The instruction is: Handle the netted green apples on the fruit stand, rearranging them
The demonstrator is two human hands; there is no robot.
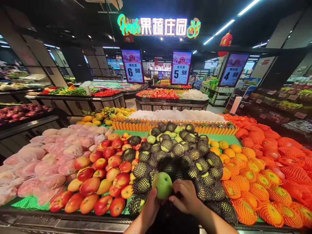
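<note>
Dim supermarket hall point(60, 13). Across foreground, fruit display point(73, 224) with heap of black-netted apples point(167, 145). Lower centre, before heap: right hand point(187, 196), fingers curled, hold unclear; left hand point(150, 208) around bare green apple point(162, 186). Best cradled from beneath, never squeezed.

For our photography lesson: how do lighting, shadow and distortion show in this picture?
In the head view, the sign glows against a dark ceiling; in the head view, deep shadow darkens netted fruit beyond the green apple; in the head view, slanting pillars suggest wide-angle distortion.
</note>
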